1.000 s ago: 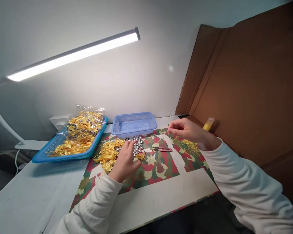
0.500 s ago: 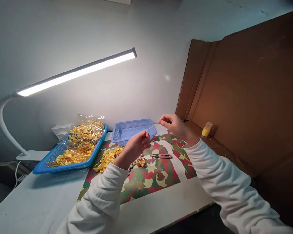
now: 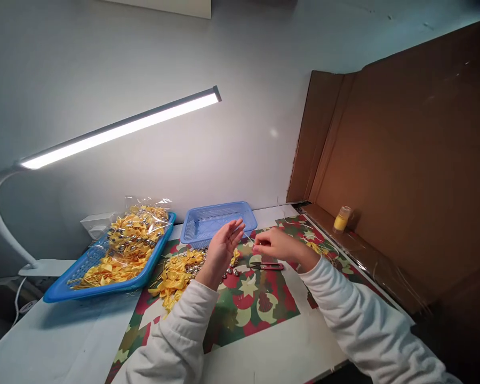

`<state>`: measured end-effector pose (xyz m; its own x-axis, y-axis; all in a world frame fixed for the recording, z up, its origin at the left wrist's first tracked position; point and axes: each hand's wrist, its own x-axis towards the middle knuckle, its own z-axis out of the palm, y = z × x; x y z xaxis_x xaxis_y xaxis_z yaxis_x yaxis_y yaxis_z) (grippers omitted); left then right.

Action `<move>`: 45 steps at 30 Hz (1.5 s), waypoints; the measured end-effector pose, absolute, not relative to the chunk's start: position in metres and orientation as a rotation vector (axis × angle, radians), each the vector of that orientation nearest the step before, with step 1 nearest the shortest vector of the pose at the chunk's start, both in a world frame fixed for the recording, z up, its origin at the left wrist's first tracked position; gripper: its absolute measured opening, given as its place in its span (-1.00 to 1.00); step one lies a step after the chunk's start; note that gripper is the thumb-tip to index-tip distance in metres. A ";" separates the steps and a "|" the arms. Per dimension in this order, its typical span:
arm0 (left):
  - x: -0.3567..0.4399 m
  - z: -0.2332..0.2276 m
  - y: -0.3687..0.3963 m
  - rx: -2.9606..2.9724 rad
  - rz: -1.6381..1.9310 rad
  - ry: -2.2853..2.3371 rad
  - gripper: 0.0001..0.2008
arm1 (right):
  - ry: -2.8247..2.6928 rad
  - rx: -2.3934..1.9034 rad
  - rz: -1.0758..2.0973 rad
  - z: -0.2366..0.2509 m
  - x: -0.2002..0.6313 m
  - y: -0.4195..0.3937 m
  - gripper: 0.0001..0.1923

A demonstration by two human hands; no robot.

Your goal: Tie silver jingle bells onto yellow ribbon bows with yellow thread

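Two hands, thin thread (image 3: 246, 236) stretched between

Around the snips (image 3: 267, 265), bare patterned mat (image 3: 260, 306) lies nearer the person. Left of them a bow pile (image 3: 176, 272) and bells crowd; behind stands a small blue basket (image 3: 218, 221); right, a cardboard wall (image 3: 404, 176).
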<state>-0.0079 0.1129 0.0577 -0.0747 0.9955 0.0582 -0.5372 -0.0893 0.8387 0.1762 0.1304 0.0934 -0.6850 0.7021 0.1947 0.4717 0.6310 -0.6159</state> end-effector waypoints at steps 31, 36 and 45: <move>-0.022 0.062 0.095 0.683 1.110 0.649 -0.74 | -2.202 -0.939 0.459 0.074 0.123 0.145 -0.72; -0.028 0.063 0.094 0.691 0.994 0.680 -0.79 | -2.341 -0.855 0.574 0.077 0.127 0.147 -0.93; -0.041 0.059 0.099 1.020 0.960 0.855 -0.70 | -2.403 -0.717 1.116 0.108 0.169 0.158 -0.79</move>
<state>-0.0408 0.0993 0.0594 0.3430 0.9302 -0.1310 -0.2368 0.2206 0.9462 0.1685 0.1581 0.1077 -0.7914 0.5964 0.1340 0.2824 0.5512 -0.7852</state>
